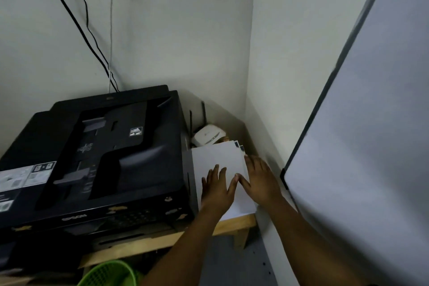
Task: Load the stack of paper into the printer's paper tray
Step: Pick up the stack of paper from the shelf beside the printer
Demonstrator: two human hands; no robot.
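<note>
Nearest me, below my left forearm, a green basket (pixel 109 274) sits under the wooden surface (pixel 234 224). Just beyond its front edge my two hands lie flat on the stack of paper (pixel 218 158). My left hand (pixel 217 189) is spread, palm down, fingers apart and pointing away from me, pressing on the left part of the top sheet. My right hand (pixel 261 181) is spread too, resting along the right edge of the stack, its thumb touching the tip of my left thumb. Neither hand is pinching or lifting anything.

The paper is still on the surface, so I judge the task barely begun: the sheets have yet to be gathered, lifted and fed in, and I cannot see an opened paper tray from here. The stack's long axis runs away from me, from the front edge of the surface toward the back wall, with its short edge nearest my wrists. A few sheets at the far end are fanned out of line, so they may need squaring up.

Touching the stack to the left of my left hand is the black printer (pixel 97 158), lid shut. Beyond my fingertips, past the far end of the paper, a white router (pixel 210 136) sits in the corner. Cables (pixel 86 30) run up the wall behind the printer.
</note>
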